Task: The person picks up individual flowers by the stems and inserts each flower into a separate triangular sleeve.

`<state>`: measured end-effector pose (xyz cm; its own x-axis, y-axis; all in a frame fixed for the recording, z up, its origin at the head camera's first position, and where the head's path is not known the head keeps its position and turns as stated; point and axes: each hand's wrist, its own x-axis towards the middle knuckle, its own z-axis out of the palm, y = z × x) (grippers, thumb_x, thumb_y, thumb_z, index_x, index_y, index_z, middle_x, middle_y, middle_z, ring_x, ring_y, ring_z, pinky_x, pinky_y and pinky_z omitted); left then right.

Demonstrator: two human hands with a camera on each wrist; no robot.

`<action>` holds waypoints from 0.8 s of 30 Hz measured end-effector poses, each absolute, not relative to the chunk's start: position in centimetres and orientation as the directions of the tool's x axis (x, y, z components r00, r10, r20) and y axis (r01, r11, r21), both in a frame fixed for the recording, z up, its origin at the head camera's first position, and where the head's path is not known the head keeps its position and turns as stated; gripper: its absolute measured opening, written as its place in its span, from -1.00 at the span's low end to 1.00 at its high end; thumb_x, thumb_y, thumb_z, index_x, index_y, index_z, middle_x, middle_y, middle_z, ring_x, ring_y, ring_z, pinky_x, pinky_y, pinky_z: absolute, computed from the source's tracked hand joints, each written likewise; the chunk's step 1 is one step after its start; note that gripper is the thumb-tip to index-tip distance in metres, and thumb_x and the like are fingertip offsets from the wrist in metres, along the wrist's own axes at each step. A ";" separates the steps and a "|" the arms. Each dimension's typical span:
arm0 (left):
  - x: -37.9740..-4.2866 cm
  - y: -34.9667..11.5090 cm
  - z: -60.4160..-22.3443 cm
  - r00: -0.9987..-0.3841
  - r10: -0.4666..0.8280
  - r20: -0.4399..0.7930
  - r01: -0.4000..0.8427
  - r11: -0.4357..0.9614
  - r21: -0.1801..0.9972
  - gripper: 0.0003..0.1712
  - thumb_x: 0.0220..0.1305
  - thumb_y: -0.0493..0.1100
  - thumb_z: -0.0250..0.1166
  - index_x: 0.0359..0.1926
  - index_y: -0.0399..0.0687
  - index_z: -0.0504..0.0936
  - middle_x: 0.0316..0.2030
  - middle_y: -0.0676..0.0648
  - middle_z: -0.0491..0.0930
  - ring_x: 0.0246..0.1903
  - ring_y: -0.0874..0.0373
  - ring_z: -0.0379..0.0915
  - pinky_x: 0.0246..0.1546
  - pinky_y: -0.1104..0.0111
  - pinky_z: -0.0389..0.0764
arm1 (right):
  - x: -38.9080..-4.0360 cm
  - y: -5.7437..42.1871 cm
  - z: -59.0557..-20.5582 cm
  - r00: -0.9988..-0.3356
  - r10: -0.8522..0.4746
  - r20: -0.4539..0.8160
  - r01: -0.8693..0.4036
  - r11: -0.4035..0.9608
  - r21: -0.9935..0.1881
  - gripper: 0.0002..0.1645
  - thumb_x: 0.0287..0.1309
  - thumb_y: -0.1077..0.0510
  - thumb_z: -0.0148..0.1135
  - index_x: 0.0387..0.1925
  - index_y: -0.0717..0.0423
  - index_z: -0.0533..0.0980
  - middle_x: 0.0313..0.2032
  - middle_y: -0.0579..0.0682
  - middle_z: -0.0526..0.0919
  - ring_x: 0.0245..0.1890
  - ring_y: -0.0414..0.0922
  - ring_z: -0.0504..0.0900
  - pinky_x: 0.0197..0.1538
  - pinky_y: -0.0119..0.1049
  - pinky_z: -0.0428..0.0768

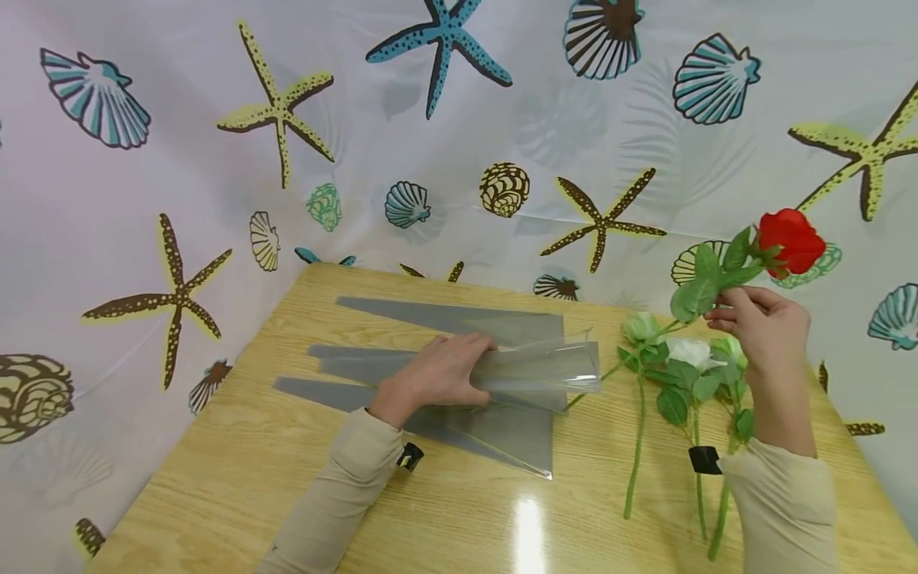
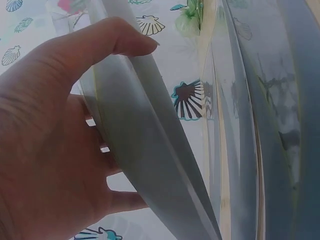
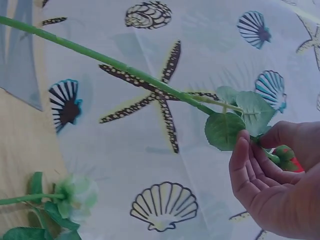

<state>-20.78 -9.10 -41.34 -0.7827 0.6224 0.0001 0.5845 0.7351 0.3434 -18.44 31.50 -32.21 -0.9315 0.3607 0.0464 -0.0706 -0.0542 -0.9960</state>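
My left hand (image 1: 441, 371) grips a clear flower sleeve (image 1: 541, 367) above the table, its wide end facing right. In the left wrist view the thumb lies over the sleeve's near face (image 2: 135, 115) and the fingers pass behind it. My right hand (image 1: 774, 335) pinches the stem of a red rose (image 1: 791, 243) just under the bloom, among its leaves. The bloom is mostly hidden behind that hand in the right wrist view, where the long green stem (image 3: 100, 57) runs off to the left. From the head, the stem slants down toward the sleeve's wide end.
More clear sleeves lie flat on the table, one behind (image 1: 459, 315) and one in front (image 1: 502, 438). A white rose (image 1: 690, 355) and two pale green flowers, one at left (image 1: 641, 327), lie at right. A shell-print curtain (image 1: 459, 159) hangs behind the table.
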 end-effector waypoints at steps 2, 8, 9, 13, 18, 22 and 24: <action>-20.9 -9.3 -41.5 -0.788 0.616 -0.011 0.577 0.744 0.338 -0.22 0.24 0.11 0.44 0.44 0.07 0.46 0.37 -0.01 0.56 0.31 0.02 0.54 0.38 -0.13 0.44 | -18.0 31.7 -31.9 -0.912 0.406 0.057 -0.110 -0.109 -0.988 -0.80 0.41 0.25 0.21 -0.31 -0.02 0.70 -0.50 -0.14 0.80 -0.60 -0.22 0.77 -0.41 -0.43 0.73; -21.1 -9.7 -41.7 -0.795 0.603 -0.062 0.554 0.764 0.331 -0.28 0.25 0.11 0.47 0.38 0.06 0.49 0.34 -0.02 0.56 0.27 0.01 0.55 0.37 -0.18 0.44 | -17.1 32.1 -31.6 -0.819 0.573 0.040 -0.193 -0.208 -0.959 -0.91 0.38 0.24 0.28 -0.22 0.13 0.69 -0.44 -0.05 0.81 -0.63 -0.14 0.77 -0.45 -0.39 0.72; -21.1 -9.7 -41.7 -0.796 0.601 -0.071 0.549 0.767 0.331 -0.28 0.25 0.11 0.48 0.37 0.06 0.49 0.34 -0.02 0.56 0.27 0.00 0.54 0.38 -0.20 0.42 | -17.0 32.1 -31.6 -0.800 0.599 0.038 -0.200 -0.206 -0.958 -0.92 0.38 0.23 0.29 -0.20 0.13 0.69 -0.42 -0.05 0.81 -0.62 -0.15 0.76 -0.45 -0.40 0.72; -21.2 -9.9 -41.9 -0.810 0.579 -0.089 0.529 0.789 0.313 -0.26 0.26 0.12 0.50 0.39 0.06 0.48 0.37 -0.03 0.54 0.31 -0.02 0.53 0.44 -0.27 0.34 | -16.6 32.5 -31.6 -0.731 0.682 0.033 -0.215 -0.185 -0.959 -0.90 0.40 0.20 0.28 -0.16 0.11 0.68 -0.37 -0.05 0.75 -0.59 -0.17 0.73 -0.44 -0.45 0.70; -21.2 -9.9 -42.1 -0.819 0.561 -0.121 0.512 0.809 0.289 -0.23 0.28 0.11 0.50 0.43 0.06 0.45 0.40 -0.05 0.50 0.34 -0.05 0.50 0.47 -0.30 0.30 | -15.7 33.1 -31.9 -0.687 0.725 0.049 -0.259 -0.181 -0.949 -0.88 0.41 0.21 0.25 -0.17 0.16 0.67 -0.32 -0.01 0.68 -0.55 -0.15 0.70 -0.42 -0.46 0.70; -21.1 -9.5 -42.4 -0.812 0.567 -0.139 0.521 0.812 0.263 -0.22 0.28 0.11 0.49 0.45 0.06 0.44 0.35 -0.06 0.51 0.29 -0.05 0.53 0.45 -0.30 0.32 | -14.9 33.3 -32.3 -0.673 0.738 0.049 -0.298 -0.210 -0.931 -0.87 0.43 0.18 0.26 -0.14 0.17 0.64 -0.30 0.00 0.70 -0.53 -0.14 0.69 -0.40 -0.45 0.70; -21.1 -9.3 -42.6 -0.812 0.566 -0.141 0.523 0.814 0.253 -0.22 0.28 0.12 0.49 0.45 0.07 0.44 0.32 -0.05 0.53 0.26 -0.04 0.54 0.44 -0.29 0.34 | -14.6 33.3 -32.4 -0.665 0.746 0.043 -0.315 -0.228 -0.921 -0.85 0.43 0.16 0.27 -0.14 0.19 0.63 -0.31 0.00 0.72 -0.52 -0.13 0.67 -0.40 -0.45 0.69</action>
